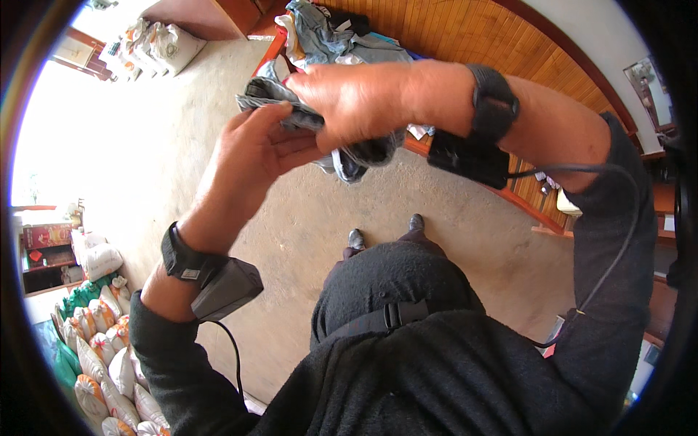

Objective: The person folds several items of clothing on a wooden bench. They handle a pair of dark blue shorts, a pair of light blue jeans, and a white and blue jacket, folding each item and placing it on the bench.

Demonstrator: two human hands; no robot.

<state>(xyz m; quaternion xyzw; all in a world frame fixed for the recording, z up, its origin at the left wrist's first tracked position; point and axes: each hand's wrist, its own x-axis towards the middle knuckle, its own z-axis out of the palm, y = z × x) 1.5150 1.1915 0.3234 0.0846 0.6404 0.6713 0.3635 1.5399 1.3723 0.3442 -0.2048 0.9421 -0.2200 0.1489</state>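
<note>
A grey-blue garment, perhaps denim, [267, 94] is bunched between my hands at the top centre of the view. My left hand [262, 131] grips its near edge, the thumb on top and the fingers beneath. From the right, my right hand [349, 103] is closed around the cloth, its fingers partly hidden. Darker folds of cloth [376, 150] hang below my right hand. Behind the hands, a pile of clothes [327, 41] in blue, white and black lies on a slatted wooden bench [469, 32].
Filled sacks [169, 49] stand at the upper left, and several more [101, 349] are packed at the lower left. A shelf [49, 250] stands at the left edge. The bench's red-brown rail [529, 210] runs down to the right. Concrete floor [294, 229] surrounds my feet.
</note>
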